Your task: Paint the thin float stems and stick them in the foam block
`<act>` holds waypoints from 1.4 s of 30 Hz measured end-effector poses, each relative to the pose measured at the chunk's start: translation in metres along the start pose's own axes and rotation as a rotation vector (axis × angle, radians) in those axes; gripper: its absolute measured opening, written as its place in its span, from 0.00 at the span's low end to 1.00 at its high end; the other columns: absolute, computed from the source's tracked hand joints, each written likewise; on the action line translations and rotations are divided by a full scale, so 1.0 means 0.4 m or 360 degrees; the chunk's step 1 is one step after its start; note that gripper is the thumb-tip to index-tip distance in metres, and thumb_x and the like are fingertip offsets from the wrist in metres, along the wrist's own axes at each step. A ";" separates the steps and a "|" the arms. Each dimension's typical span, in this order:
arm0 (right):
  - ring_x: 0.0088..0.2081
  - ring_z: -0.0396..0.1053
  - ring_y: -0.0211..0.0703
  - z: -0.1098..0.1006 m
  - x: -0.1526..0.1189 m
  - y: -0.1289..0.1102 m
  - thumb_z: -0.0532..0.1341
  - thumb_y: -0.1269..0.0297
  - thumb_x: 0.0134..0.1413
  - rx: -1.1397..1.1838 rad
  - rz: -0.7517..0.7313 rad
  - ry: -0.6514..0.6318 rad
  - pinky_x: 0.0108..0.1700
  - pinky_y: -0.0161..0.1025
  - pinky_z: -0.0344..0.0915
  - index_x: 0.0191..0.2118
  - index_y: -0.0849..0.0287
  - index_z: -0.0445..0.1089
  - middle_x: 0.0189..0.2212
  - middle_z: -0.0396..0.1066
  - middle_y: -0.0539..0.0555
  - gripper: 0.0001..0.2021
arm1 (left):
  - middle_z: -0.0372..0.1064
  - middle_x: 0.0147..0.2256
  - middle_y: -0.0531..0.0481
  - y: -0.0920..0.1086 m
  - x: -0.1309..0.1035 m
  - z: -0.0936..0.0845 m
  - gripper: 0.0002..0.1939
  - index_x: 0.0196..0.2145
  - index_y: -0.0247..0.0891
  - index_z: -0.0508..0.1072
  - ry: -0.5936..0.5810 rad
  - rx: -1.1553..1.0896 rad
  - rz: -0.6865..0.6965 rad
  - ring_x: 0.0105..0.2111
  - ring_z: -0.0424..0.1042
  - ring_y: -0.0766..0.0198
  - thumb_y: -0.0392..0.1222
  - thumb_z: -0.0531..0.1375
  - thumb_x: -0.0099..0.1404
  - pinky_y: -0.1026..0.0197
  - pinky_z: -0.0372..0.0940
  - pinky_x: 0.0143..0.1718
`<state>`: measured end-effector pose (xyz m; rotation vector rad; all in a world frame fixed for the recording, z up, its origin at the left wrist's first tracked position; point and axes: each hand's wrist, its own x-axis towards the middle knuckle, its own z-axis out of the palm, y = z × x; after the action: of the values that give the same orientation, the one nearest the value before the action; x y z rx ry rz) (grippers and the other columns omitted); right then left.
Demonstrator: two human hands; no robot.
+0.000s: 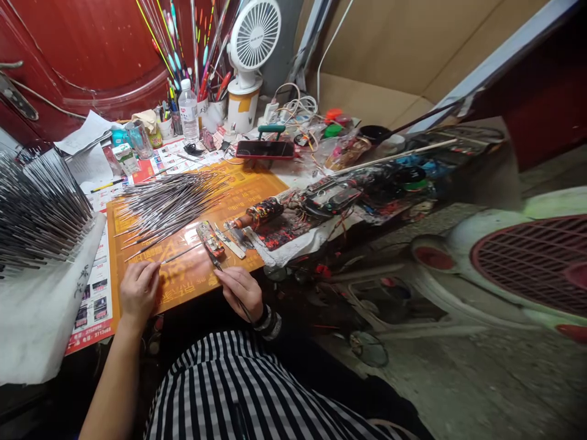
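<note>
The left hand (139, 288) hides one end of a thin stick (183, 252). The right hand (241, 291) covers part of a dark tool (213, 260). The left edge cuts off the white foam block (41, 330).

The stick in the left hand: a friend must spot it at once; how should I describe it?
Find the orange board, then the left hand near its front edge. The thin, pale grey stick points from that hand toward the paint-smeared block. Unlike the loose pile of sticks beyond, it is pinched alone.
</note>
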<state>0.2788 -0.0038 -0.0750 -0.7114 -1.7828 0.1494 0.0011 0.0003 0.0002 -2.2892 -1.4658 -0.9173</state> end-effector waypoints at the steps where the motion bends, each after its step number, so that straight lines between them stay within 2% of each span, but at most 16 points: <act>1: 0.48 0.75 0.49 0.001 0.000 0.000 0.56 0.74 0.63 -0.0004 0.0003 -0.0003 0.49 0.48 0.75 0.67 0.57 0.61 0.47 0.76 0.61 0.27 | 0.75 0.39 0.46 0.000 0.000 0.000 0.09 0.45 0.39 0.76 0.0000 -0.0002 -0.0006 0.38 0.71 0.60 0.36 0.59 0.69 0.57 0.67 0.43; 9: 0.48 0.75 0.48 0.013 0.001 -0.001 0.56 0.75 0.63 0.0012 0.0027 0.0041 0.49 0.48 0.75 0.67 0.55 0.61 0.47 0.76 0.59 0.27 | 0.76 0.38 0.46 0.003 0.001 -0.002 0.10 0.45 0.41 0.77 -0.0026 -0.0033 -0.0107 0.37 0.71 0.59 0.40 0.57 0.70 0.56 0.67 0.43; 26: 0.49 0.75 0.49 0.016 0.001 -0.004 0.56 0.78 0.62 -0.0090 0.0058 0.0045 0.49 0.49 0.76 0.67 0.56 0.59 0.48 0.76 0.61 0.29 | 0.75 0.37 0.46 0.003 0.002 -0.003 0.10 0.46 0.41 0.77 0.0004 -0.0051 -0.0066 0.38 0.71 0.59 0.38 0.58 0.69 0.56 0.66 0.44; 33: 0.46 0.76 0.48 0.027 -0.010 -0.009 0.56 0.76 0.63 -0.0008 0.0079 0.0154 0.48 0.48 0.76 0.66 0.56 0.62 0.46 0.77 0.60 0.26 | 0.76 0.37 0.46 0.005 0.002 -0.001 0.10 0.45 0.41 0.77 0.0010 -0.0055 -0.0090 0.37 0.72 0.59 0.38 0.58 0.69 0.55 0.68 0.43; 42: 0.46 0.75 0.48 0.034 -0.012 -0.021 0.56 0.76 0.63 -0.0030 0.0069 0.0106 0.47 0.49 0.76 0.66 0.56 0.62 0.46 0.75 0.60 0.27 | 0.75 0.37 0.46 0.008 -0.001 -0.003 0.09 0.44 0.40 0.77 0.0025 -0.0073 -0.0074 0.37 0.71 0.59 0.38 0.58 0.69 0.57 0.67 0.42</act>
<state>0.2642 -0.0096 -0.0799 -0.7606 -1.7077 0.1366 0.0034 -0.0019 0.0013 -2.2833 -1.5124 -0.9894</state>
